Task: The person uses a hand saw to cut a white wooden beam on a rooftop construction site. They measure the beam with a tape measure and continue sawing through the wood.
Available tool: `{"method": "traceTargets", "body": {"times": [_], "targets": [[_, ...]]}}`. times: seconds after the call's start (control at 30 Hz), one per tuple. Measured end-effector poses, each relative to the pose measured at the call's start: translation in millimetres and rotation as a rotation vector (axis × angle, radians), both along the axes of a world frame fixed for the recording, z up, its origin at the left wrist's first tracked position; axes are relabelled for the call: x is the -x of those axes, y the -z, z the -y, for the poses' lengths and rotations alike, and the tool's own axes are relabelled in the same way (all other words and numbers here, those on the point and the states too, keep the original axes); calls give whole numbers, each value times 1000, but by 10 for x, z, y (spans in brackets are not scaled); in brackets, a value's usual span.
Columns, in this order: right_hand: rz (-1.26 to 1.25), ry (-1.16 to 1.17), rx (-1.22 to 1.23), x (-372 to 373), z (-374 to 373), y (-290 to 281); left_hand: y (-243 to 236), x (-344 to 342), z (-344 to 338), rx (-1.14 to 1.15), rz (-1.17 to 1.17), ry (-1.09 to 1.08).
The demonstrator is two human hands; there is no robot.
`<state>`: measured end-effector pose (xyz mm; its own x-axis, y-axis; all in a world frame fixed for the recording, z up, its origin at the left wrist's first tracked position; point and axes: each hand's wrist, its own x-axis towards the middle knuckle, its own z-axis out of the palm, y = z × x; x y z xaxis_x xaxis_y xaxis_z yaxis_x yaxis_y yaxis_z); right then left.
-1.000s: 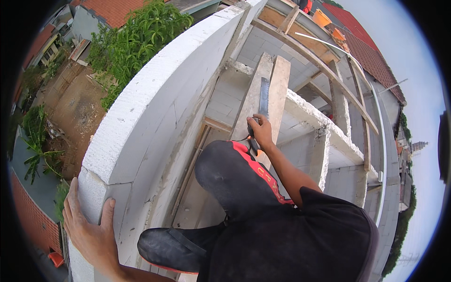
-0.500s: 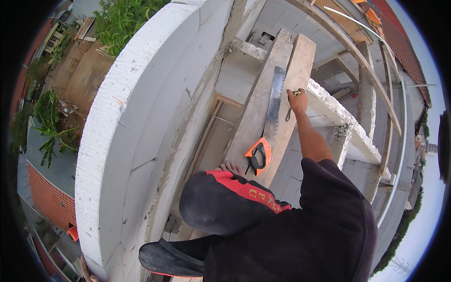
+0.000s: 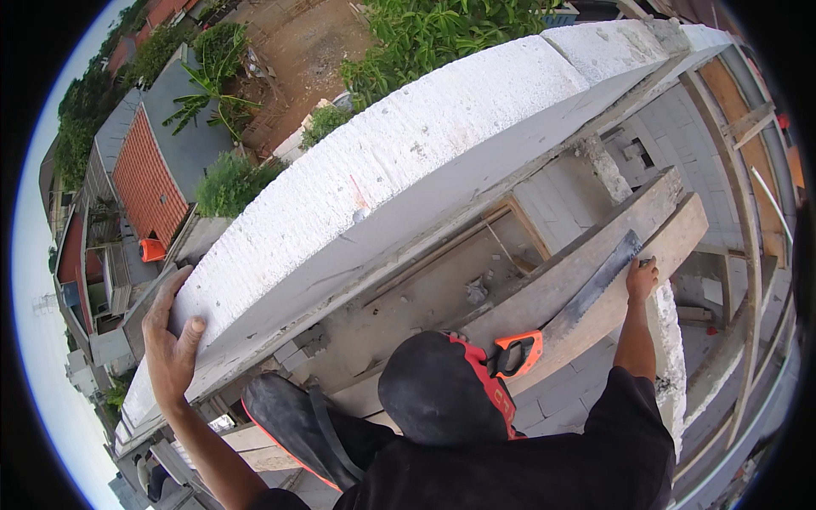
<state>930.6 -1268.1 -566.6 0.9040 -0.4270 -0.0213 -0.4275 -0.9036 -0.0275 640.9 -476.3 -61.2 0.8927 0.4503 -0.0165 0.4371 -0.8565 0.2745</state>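
My left hand (image 3: 173, 337) grips the top edge of the white block wall (image 3: 442, 115), thumb on top and fingers over the edge. My right hand (image 3: 642, 277) is closed at the far part of a wooden plank (image 3: 663, 242), beside the tip of a saw blade (image 3: 595, 280); what is in its fingers is too small to make out. The saw's orange and black handle (image 3: 518, 353) lies on the boards near my bent knee (image 3: 429, 387), clad in black with a red stripe.
Below are a grey floor (image 3: 416, 293) and a rough concrete beam (image 3: 667, 357). Timber framing (image 3: 733, 195) curves along the right. Beyond the wall are trees (image 3: 442, 42), a dirt yard (image 3: 302, 42) and tiled roofs (image 3: 149, 191). A person (image 3: 151, 476) is small at lower left.
The view has swung leftward over the wall. My right hand has moved from the saw's handle to beside the blade's far end. My left hand still holds the wall edge.
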Motion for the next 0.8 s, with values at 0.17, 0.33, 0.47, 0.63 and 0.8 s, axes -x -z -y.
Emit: {"method": "traceTargets", "body": {"times": [0.17,0.33,0.47,0.63,0.8], "targets": [[-187,31,-141,-214,227,-148,103,21,52,-63,50,-21],[-70,186,-73,-104,-165,-362,94,-41,124,16,95,-11],[261,35,-23,292,-676,-619,112,-20,94,3,84,-30],[290,-398,-361,1540,-2072,-1329,28,6,143,-21,1,-48],[-154,-513,-424,2964,-2581,-1307,37,45,149,-16,53,-25]]}}
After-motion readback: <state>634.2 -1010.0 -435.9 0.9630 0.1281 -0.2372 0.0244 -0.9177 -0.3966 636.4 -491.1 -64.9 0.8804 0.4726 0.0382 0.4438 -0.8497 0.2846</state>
